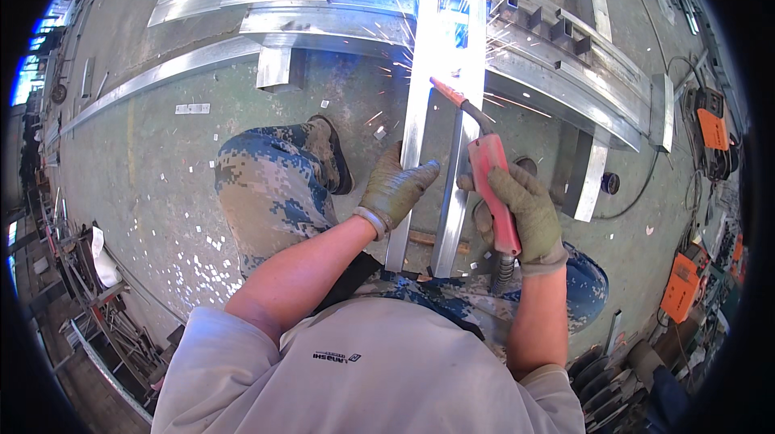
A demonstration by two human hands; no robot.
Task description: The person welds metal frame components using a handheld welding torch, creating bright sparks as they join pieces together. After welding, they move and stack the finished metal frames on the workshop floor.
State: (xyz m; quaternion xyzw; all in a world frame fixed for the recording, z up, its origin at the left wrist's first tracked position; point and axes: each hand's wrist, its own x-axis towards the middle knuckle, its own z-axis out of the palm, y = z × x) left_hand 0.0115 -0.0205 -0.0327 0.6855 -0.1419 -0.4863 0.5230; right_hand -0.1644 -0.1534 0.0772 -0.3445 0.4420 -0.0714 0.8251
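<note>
Head view: where's the red torch [487, 163]?
– Right hand [526, 212], fingers wrapped round its handle, tip at the glow [452, 62] by two metal bars [452, 228].
– Left hand [395, 192]?
– Gripping the left bar [415, 123], nearer the body.

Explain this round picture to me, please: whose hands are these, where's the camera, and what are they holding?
There's no robot: these are a person's own gloved hands. The one picture comes from a wide camera worn on the head, looking down, so edges bend. The left hand grips a long metal bar, one of two side by side, crossing wider metal beams. The right hand holds a red welding torch; glare and sparks hide detail at its tip. Pale scraps dot the greenish floor.
</note>
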